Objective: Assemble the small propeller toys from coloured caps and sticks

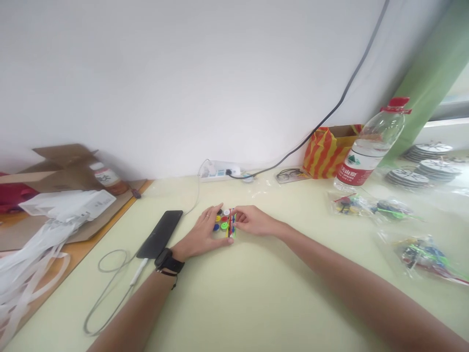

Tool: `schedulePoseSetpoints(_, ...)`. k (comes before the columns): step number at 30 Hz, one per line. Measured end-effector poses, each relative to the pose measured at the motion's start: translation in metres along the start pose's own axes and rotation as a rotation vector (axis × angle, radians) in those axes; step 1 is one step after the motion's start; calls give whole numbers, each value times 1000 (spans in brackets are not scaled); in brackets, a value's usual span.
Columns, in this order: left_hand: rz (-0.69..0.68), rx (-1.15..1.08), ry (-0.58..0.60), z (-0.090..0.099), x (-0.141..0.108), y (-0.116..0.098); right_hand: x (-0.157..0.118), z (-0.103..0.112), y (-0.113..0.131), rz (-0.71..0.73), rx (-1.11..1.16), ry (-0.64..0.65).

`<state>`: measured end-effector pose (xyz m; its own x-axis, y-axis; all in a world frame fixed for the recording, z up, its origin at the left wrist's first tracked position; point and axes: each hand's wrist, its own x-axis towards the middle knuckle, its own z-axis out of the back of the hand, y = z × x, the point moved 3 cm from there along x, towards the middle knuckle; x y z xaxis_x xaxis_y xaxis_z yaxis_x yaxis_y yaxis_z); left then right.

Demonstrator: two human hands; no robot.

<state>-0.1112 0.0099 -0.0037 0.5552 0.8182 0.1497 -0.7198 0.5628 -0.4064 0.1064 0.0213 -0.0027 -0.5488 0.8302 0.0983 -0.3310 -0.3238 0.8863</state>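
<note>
Small round coloured discs, among them a yellow disc (217,218) and a green disc (224,226), lie grouped on the pale table in front of me. Along their right side run thin coloured strips (230,226), red, yellow and green among them. My left hand (205,227) rests flat at the left of the discs, its thumb and forefinger spread around them and the thumb tip by the strips' lower end. On the other side, my right hand (251,220) is closed in a pinch beside the strips. What its fingertips hold is too small to make out.
A black phone (160,234) with a white cable lies at left. Behind stands a power strip (220,172). At right are a water bottle (370,146), a striped bag (322,151), bagged coloured parts (427,256) and stacked discs (408,177). White straps (32,264) lie far left.
</note>
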Motion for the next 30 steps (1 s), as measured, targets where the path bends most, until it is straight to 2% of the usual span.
schedulePoseSetpoints(3, -9, 9, 4, -1, 1, 1, 1, 3, -1, -12, -8, -18)
schedulePoseSetpoints(12, 6, 28, -80, -2, 2, -7, 1, 4, -5, 7, 25, -30)
schedulePoseSetpoints(20, 14, 42, -47, -4, 3, -6, 5, -2, -12, 58, 43, -29)
schedulePoseSetpoints(30, 15, -14, -89, -5, 6, -1, 4, 3, -9, 51, 71, -23)
